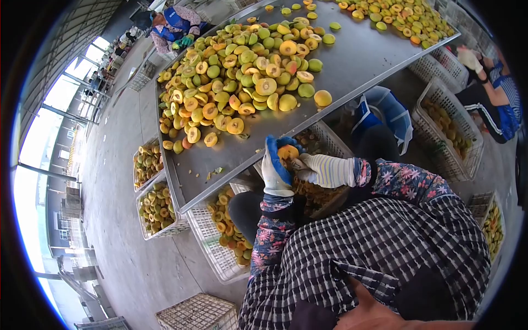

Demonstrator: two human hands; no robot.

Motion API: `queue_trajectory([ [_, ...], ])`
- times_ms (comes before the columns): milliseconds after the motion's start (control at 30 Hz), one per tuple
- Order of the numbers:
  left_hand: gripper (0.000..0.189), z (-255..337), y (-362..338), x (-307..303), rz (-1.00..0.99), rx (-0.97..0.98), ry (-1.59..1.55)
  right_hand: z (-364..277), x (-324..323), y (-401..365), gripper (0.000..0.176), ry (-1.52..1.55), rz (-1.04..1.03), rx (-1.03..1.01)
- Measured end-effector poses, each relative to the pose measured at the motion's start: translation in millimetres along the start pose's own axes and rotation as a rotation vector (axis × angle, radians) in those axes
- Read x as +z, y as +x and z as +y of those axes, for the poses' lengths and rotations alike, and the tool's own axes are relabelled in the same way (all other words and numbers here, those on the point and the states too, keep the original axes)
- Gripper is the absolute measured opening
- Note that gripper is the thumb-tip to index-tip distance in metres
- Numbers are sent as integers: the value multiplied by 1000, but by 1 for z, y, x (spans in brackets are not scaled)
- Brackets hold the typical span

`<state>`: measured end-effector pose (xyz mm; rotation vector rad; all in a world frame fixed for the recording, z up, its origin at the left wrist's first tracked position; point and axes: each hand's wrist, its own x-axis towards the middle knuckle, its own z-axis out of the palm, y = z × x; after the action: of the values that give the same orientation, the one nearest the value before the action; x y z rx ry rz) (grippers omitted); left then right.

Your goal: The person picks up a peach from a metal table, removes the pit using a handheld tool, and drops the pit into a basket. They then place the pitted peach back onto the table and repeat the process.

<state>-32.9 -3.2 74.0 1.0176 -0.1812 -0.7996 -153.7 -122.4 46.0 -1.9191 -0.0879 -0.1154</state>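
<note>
Wearing a white and blue glove, my left hand (276, 168) is closed round a cut yellow-orange fruit half (287, 153). My right hand (325, 170), in a striped pale glove, touches the same fruit from the right; its fingers are bent together, and anything between them is too small to make out. Both hands are just off the near edge of the metal table (220, 159), above a crate of fruit pieces (324, 196). On the table lies a large heap of green and yellow halved fruit (236, 82).
White crates of fruit (217, 250) stand below the table at left, another crate (467, 165) at right. A blue bucket (388, 110) is under the table edge. Co-workers are at top left (175, 25) and far right (503, 93). An upturned crate (198, 313) lies at bottom left.
</note>
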Motion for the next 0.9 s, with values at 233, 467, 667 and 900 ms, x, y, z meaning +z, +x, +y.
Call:
queue_trajectory([
  [233,63,-13,-3,-13,-35,316,114,-25,1,7,40,-202,-57,16],
  [467,50,-7,-3,-22,-117,-20,141,-28,8,0,32,15,-133,74],
  [667,46,-13,9,-22,-38,19,157,-17,1,-7,34,-142,-34,66],
  [900,39,-1,2,-12,-234,17,-40,-61,-5,-7,39,526,-125,541],
])
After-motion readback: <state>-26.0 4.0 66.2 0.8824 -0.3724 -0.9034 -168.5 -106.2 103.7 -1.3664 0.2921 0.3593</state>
